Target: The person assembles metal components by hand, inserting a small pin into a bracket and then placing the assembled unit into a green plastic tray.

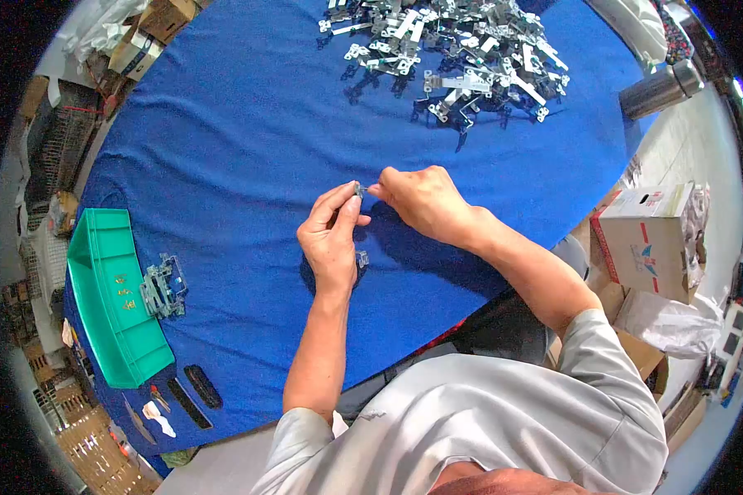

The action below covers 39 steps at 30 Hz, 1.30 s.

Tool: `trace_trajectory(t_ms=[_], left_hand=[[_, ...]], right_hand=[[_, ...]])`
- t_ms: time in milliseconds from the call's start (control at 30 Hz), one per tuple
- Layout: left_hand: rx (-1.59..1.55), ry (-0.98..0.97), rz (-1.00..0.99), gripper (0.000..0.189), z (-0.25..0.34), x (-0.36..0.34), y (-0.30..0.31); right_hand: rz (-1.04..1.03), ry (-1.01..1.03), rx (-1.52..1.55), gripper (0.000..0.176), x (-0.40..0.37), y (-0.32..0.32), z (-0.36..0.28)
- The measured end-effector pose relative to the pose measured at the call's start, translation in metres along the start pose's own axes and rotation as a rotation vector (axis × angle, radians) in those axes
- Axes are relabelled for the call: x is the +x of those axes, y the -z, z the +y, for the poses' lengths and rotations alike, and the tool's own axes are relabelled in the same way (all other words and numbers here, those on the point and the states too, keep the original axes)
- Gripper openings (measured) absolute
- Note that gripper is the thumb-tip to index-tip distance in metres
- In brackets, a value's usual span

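Note:
Above the blue cloth, my left hand (330,239) pinches a small metal part (358,190) between thumb and fingers. Just right of it, my right hand (421,200) is closed, its fingertips close to that part; what they hold is too small to make out. Another small metal piece (362,259) shows beside my left wrist, on the cloth. A large pile of metal brackets (470,58) lies at the top. Several metal brackets (164,287) are grouped at the left, next to a green tray (107,239) with small brass-coloured pieces in it.
The blue cloth (223,148) covers the table. Two dark oblong items (203,387) lie at its lower left, near a white scrap (158,418). A metal flask (661,89) is at the right edge. A cardboard box (645,239) stands beyond the table on the right.

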<state>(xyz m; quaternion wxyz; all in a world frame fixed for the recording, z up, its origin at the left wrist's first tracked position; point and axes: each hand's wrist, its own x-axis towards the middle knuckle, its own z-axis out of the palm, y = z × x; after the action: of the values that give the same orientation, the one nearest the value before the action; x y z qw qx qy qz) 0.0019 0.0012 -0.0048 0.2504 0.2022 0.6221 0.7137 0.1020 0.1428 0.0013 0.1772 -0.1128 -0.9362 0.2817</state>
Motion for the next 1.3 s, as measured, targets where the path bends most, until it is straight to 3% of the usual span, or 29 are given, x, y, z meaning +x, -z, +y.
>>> trace_trajectory(t_ms=[100, 233, 433, 533, 633, 700, 833, 900, 967, 1067, 1133, 1167, 1300], left_hand=[[0.007, -0.029, 0.004, 0.02, -0.001, 0.0, -0.001], [0.023, -0.039, 0.028, 0.02, 0.0, -0.002, -0.002], [-0.013, -0.028, 0.026, 0.02, -0.002, -0.002, -0.003], [-0.04, -0.027, 0.036, 0.02, -0.002, -0.002, -0.003], [-0.041, -0.039, 0.058, 0.02, 0.0, -0.003, -0.005], [-0.053, -0.04, 0.088, 0.018, -0.002, -0.002, -0.004], [-0.035, -0.066, 0.056, 0.02, -0.002, -0.002, -0.005], [-0.036, -0.056, 0.06, 0.02, -0.002, -0.003, -0.004], [-0.046, -0.054, 0.064, 0.02, -0.003, -0.003, -0.004], [-0.054, -0.059, 0.073, 0.019, -0.004, -0.003, -0.004], [-0.046, -0.063, 0.079, 0.019, -0.004, -0.003, -0.004], [-0.045, -0.059, 0.075, 0.019, -0.004, -0.003, -0.004], [-0.065, -0.045, 0.073, 0.019, -0.004, -0.003, -0.004]], right_hand=[[0.005, -0.063, 0.085, 0.032, 0.003, 0.001, 0.004], [0.027, -0.004, 0.06, 0.034, 0.003, 0.003, 0.0], [0.075, -0.054, 0.185, 0.029, 0.001, 0.0, -0.004], [0.123, 0.06, 0.082, 0.025, 0.002, -0.002, -0.005], [0.177, -0.001, 0.223, 0.025, 0.001, 0.002, -0.007], [-0.032, -0.136, 0.099, 0.022, 0.0, 0.01, -0.006], [-0.017, -0.175, 0.222, 0.021, 0.001, 0.007, -0.005], [0.126, -0.036, 0.292, 0.021, 0.0, 0.004, -0.005], [0.145, -0.02, 0.305, 0.021, -0.001, 0.003, -0.005], [0.13, -0.068, 0.314, 0.023, 0.0, 0.009, -0.008], [-0.067, -0.233, 0.217, 0.026, 0.001, 0.011, -0.006], [-0.068, -0.231, 0.224, 0.026, 0.001, 0.01, -0.006], [0.147, -0.086, 0.33, 0.029, 0.003, 0.003, -0.007]])
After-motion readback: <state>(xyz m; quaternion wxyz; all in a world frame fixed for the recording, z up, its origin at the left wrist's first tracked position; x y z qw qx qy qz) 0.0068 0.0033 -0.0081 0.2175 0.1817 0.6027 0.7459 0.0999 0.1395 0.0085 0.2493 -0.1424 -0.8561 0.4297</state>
